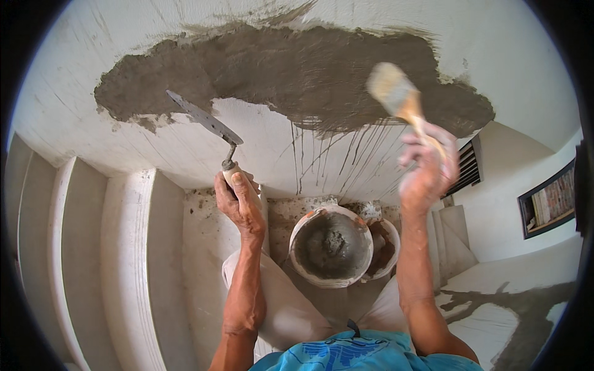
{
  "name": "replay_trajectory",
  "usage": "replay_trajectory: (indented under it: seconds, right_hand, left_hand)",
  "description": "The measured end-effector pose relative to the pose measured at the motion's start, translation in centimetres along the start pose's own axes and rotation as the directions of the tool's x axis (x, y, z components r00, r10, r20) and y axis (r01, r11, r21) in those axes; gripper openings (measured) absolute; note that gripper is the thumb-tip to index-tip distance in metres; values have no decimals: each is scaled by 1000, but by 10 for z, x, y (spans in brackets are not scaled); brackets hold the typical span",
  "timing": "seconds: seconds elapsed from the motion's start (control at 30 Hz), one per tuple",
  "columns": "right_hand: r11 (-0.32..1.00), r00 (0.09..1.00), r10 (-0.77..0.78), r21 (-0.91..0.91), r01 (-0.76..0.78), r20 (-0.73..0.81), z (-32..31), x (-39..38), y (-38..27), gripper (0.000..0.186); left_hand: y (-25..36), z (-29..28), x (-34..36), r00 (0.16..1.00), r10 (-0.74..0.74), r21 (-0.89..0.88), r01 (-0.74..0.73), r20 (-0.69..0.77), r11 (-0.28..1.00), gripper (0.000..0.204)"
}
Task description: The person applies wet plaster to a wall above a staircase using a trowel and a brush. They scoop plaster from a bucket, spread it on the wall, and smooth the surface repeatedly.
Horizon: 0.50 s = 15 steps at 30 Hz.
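Note:
My left hand (238, 198) grips the wooden handle of a trowel (204, 117), its blade angled up to the left before the wet grey plaster patch (278, 68) on the white wall. My right hand (427, 164), slightly blurred, holds a wide paintbrush (393, 89) with pale bristles raised over the patch's right part. Grey drips streak the wall below it. Between my forearms, below both tools, stands a white bucket (312, 247) with grey wet mix inside, and partly behind it at the right a second, smaller bucket (390, 226) with brownish insides.
White steps (124, 247) run along the left. My legs are bent either side of the buckets. At right are a slatted dark opening (467, 167), a framed opening (544, 204) showing brickwork, and a pale surface with a dark wet stain (526, 315).

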State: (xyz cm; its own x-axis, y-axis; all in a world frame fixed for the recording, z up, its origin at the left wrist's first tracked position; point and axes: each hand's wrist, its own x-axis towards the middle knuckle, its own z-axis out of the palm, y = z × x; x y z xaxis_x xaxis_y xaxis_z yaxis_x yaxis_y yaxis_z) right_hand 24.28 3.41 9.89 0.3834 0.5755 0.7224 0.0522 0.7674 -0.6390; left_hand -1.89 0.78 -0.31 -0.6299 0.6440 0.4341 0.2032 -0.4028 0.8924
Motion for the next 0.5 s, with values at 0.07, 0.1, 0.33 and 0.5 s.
replay_trajectory:
  seconds: [0.07, 0.1, 0.33, 0.5]
  right_hand:
    - [996, 995, -63, -60, 58, -77, -24, -5, -6, 23]
    - [992, 988, -95, -96, 84, -119, -31, -6, -8, 23]
    - [810, 950, -291, -500, 308, 114, 14, -29, 16, 24]
    - [866, 872, -212, -329, 377, 442, 47, -56, 2, 27]
  left_hand:
    - [1, -1, -1, 1000, -1, 6, 1, -5, 1000, 50]
    - [1, 1, -1, 1000, -4, 3, 4, 0, 1000, 50]
    - [5, 1, 1, 1000, -11, 29, 11, 1, 1000, 51]
    - [2, -2, 3, 1000, -13, 5, 13, 1, 1000, 51]
